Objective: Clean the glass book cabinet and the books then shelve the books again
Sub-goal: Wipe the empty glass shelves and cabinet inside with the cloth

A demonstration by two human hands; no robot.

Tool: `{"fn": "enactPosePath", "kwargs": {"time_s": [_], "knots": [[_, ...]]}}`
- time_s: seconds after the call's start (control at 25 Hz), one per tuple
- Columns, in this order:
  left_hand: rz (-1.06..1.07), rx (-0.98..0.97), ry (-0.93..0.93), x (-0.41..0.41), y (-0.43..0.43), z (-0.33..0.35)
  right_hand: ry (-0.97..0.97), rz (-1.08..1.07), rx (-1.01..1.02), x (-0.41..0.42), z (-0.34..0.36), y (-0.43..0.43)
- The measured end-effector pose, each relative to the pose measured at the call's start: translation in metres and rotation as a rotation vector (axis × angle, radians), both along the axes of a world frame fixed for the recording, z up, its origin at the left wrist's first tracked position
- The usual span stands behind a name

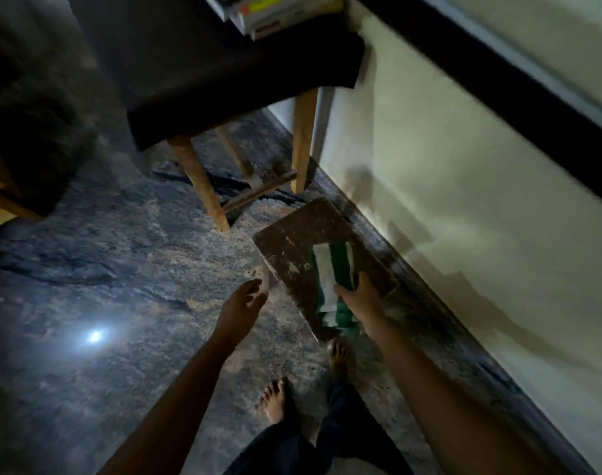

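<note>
Books: stacked at the far end of the view, on the draped counter, well apart from both hands.

Nearest, bare feet planted on the mottled stone floor. Just beyond, left hand hovering above the floor beside the stool, fingers spread and loose, holding nothing. Right hand down at the near edge of the low wooden stool, fingers curled round a green and white cloth lying across the seat and hanging over its near side. Stool's edge perhaps caught in the same grip, perhaps not: cannot tell through the blur. Past the stool, the counter on pale wooden legs, close against the cream wall. Glass cabinet: not to be made out in this view.

Probably fetching the cloth, with the wiping yet to begin. To do it well:

- Gather the hanging end into the right hand first, then lift straight up, without tipping or dragging the stool.
- Steady the seat with the free left hand against any shift.
- Shake out any grit from the scuffed seat low down, away from the books.
- Mind the toes close under the stool's near corner, and the dim light.
- Then carry the cloth to the stack and start with the top book.
</note>
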State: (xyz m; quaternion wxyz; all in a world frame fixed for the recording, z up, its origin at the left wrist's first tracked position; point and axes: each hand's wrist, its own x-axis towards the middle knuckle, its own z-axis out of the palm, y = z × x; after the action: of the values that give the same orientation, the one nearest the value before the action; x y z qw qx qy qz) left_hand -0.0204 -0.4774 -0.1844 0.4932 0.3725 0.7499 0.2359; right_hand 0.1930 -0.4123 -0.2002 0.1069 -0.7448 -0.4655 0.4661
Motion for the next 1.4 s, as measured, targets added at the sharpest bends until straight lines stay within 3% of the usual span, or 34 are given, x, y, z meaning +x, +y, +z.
{"fn": "enactPosePath", "kwargs": {"time_s": [0.16,0.32,0.48,0.68,0.8,1.0,1.24,1.32,1.4], "knots": [[-0.329,0.246,0.169,0.005,0.013,0.062,0.151,-0.202,0.175,0.037,0.080,-0.011],[-0.460,0.421,0.243,0.018,0.042,0.108,0.105,-0.107,0.333,0.075,0.149,-0.008],[-0.737,0.751,0.196,0.035,0.106,0.158,-0.048,-0.011,0.489,0.098,0.209,0.009],[-0.750,0.948,0.217,0.062,0.224,0.226,-0.168,-0.150,0.787,0.103,0.294,0.061],[-0.867,1.116,0.147,0.072,0.282,0.258,-0.276,-0.194,0.928,0.099,0.343,0.093],[-1.042,1.317,0.105,0.105,0.362,0.318,-0.437,-0.313,1.038,0.102,0.409,0.137],[-1.007,1.532,0.176,0.153,0.421,0.384,-0.712,-0.349,1.271,0.138,0.522,0.219],[-1.032,1.578,0.127,0.173,0.424,0.393,-0.882,-0.309,1.247,0.154,0.548,0.251],[-1.077,1.588,0.049,0.192,0.418,0.389,-1.058,-0.212,0.996,0.162,0.543,0.266]]}}
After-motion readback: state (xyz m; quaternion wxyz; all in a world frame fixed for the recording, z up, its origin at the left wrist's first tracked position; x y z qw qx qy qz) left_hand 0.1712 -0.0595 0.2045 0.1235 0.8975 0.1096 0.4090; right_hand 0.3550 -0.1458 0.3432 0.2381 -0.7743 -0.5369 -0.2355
